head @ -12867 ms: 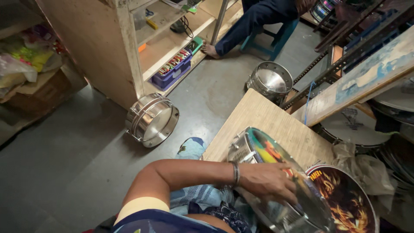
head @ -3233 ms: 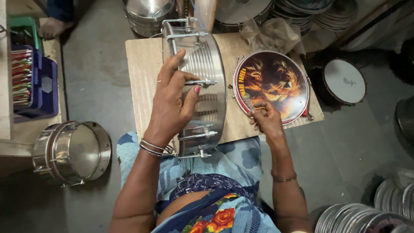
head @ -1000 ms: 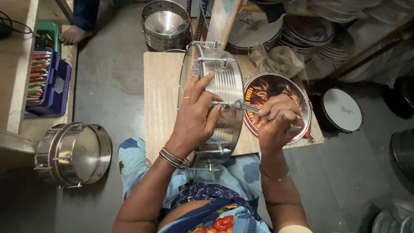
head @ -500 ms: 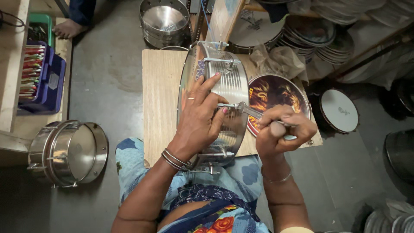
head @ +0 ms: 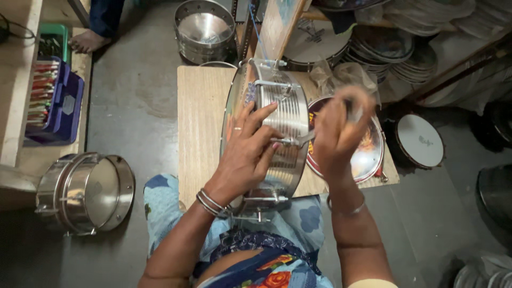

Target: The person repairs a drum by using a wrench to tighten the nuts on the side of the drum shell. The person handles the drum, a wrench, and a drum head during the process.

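Observation:
A shiny metal drum shell (head: 282, 114) stands on edge on a low wooden board (head: 200, 122), leaning toward my lap. My left hand (head: 248, 152) presses flat on its ribbed side, fingers spread, bangles at the wrist. My right hand (head: 336, 130), blurred by motion, grips a metal key tool (head: 306, 137) whose tip sits on a tension rod at the drum's side. A round drumhead with a printed picture (head: 368, 152) lies on the board just behind my right hand.
A finished metal drum (head: 85, 192) lies on the floor at left. Another shell (head: 205, 29) stands beyond the board. Stacked white drumheads (head: 389, 48) fill the top right, one small head (head: 421, 141) at right. A blue tray of sticks (head: 53, 101) rests on a shelf; another person's foot (head: 85, 40) shows top left.
My right hand has swung up and round with the tool on the rod. My left hand keeps pressing on the drum.

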